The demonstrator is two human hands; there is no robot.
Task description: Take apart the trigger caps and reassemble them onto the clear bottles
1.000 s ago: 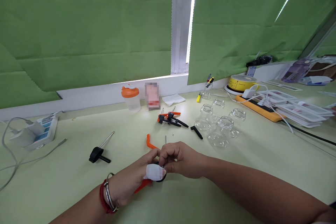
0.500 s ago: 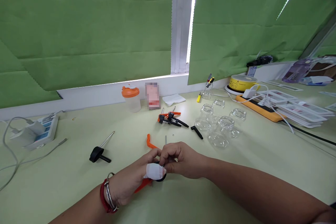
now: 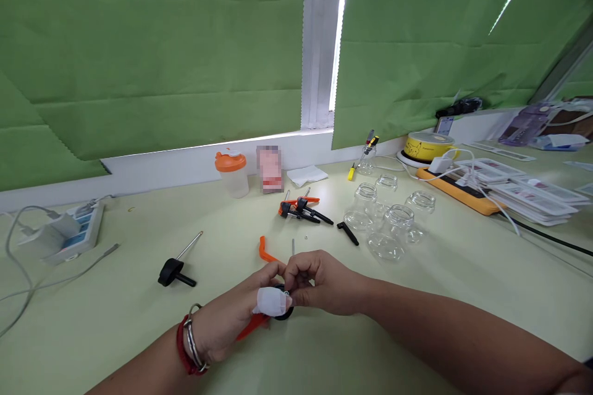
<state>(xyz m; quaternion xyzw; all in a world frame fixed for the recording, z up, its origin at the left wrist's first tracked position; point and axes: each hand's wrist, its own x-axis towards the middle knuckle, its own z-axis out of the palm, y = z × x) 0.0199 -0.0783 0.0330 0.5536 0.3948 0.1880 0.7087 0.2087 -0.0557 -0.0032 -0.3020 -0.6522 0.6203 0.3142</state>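
My left hand (image 3: pixel 236 308), its thumb wrapped in white tape, is closed on a black round cap (image 3: pixel 284 313) low in the middle of the view. An orange strip-shaped part (image 3: pixel 252 326) sticks out under that palm. My right hand (image 3: pixel 331 282) meets it from the right, thumb and fingertips pinched at the cap's edge. Something small and shiny shows by those fingertips, too small to name. Just beyond the fingers lie a bent orange handle (image 3: pixel 263 250) and a thin metal rod (image 3: pixel 293 247), its near end hidden.
Left lies a black cap with a rod (image 3: pixel 171 273). Farther back are black-and-orange assemblies (image 3: pixel 301 208), a black handle (image 3: pixel 348 234) and a tiny nut (image 3: pixel 306 237). Several glass jars (image 3: pixel 385 248) stand right. An orange-lidded cup (image 3: pixel 234 182) and power strips (image 3: pixel 95 222) sit toward the edges.
Almost nothing differs. Both hands keep their place at the cap, with only a slight shift of the right fingertips and the taped thumb.
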